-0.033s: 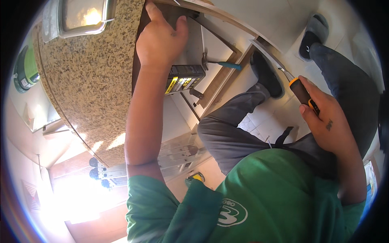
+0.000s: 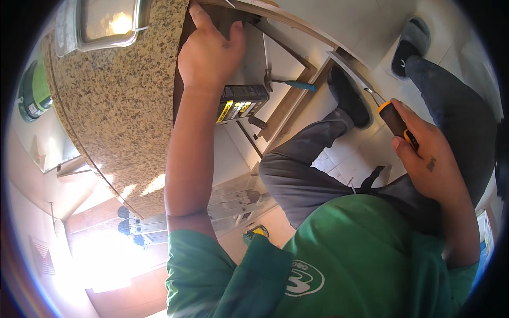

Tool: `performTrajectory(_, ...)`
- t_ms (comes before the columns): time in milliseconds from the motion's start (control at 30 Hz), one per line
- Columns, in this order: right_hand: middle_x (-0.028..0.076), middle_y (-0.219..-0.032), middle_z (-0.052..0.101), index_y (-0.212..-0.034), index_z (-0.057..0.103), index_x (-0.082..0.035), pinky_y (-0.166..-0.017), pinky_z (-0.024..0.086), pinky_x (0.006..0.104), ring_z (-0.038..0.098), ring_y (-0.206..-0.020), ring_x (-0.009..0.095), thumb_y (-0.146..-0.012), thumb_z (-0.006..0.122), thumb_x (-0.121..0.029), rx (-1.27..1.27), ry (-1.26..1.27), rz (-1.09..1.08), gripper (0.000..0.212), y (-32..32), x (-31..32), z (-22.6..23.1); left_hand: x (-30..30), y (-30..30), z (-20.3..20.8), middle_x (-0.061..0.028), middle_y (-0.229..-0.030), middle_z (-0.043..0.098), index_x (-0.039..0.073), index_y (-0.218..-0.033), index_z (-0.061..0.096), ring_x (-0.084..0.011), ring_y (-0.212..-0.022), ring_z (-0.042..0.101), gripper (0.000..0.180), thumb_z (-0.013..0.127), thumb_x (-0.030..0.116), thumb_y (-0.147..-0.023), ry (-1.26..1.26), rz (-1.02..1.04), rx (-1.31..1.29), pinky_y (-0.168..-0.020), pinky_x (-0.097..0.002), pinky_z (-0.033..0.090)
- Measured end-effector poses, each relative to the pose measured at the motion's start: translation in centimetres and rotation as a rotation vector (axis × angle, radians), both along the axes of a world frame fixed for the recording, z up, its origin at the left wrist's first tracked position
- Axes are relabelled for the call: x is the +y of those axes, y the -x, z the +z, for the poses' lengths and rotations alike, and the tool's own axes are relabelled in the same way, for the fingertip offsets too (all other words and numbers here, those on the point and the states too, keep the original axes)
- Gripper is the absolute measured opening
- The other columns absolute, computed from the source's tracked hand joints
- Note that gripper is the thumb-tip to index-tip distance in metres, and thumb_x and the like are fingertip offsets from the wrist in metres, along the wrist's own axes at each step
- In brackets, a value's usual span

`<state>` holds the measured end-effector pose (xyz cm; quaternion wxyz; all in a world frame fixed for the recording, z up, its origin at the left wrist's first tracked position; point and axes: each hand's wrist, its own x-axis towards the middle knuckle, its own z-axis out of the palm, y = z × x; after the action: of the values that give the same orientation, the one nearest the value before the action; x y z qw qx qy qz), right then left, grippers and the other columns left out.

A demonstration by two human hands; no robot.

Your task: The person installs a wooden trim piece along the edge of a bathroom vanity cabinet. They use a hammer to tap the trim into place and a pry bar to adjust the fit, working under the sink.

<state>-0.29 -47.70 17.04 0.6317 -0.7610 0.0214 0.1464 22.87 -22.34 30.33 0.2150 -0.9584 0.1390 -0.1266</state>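
My left hand [image 2: 209, 59] reaches past the speckled stone countertop [image 2: 122, 95] to the wooden cabinet front at its edge. Its index finger is stretched out against that edge and the thumb stands apart; nothing shows in the hand. In my right hand [image 2: 427, 153] is a hand tool [image 2: 392, 119] with a black and orange handle and a curved, seemingly forked metal tip. I hold it above the floor by my legs, tip away from me. A claw hammer [image 2: 294, 84] with a teal handle lies across the cabinet's wooden frame. Beside my left wrist stands a black can [image 2: 244, 100] with a yellow label.
A glass-lidded container [image 2: 108, 24] sits on the countertop at the far left. Beyond the counter is a green and black round container [image 2: 34, 95]. A metal ladder [image 2: 228, 209] lies below my left arm, with a yellow and green tape measure [image 2: 256, 233] nearby.
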Motion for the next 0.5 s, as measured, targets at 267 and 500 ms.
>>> performTrajectory(267, 0.027, -0.125, 0.064, -0.149, 0.045, 0.006, -0.102, 0.045, 0.0355, 0.065, -0.11, 0.034, -0.091, 0.058, -0.002, -0.013, -0.044, -0.007, 0.06, 0.0, -0.4, 0.6, 1.2, 1.0, -0.4, -0.0187, -0.074, 0.072, -0.016, -0.154, 0.013, -0.0391, -0.067, 0.072, 0.098, 0.061, 0.044, -0.093, 0.001, 0.016, 0.006, -0.057, -0.045, 0.057)
performTrajectory(500, 0.032, -0.123, 0.064, -0.146, 0.048, 0.004, -0.099, 0.049, 0.0427, 0.064, -0.112, 0.046, -0.09, 0.06, -0.006, -0.081, -0.091, -0.051, 0.057, 0.4, -0.5, 0.7, 1.9, 0.9, -0.2, -0.0104, -0.067, 0.071, -0.015, -0.154, 0.016, -0.0337, -0.063, 0.072, 0.098, 0.063, 0.044, -0.092, 0.041, -0.061, 0.009, -0.058, -0.0435, 0.058)
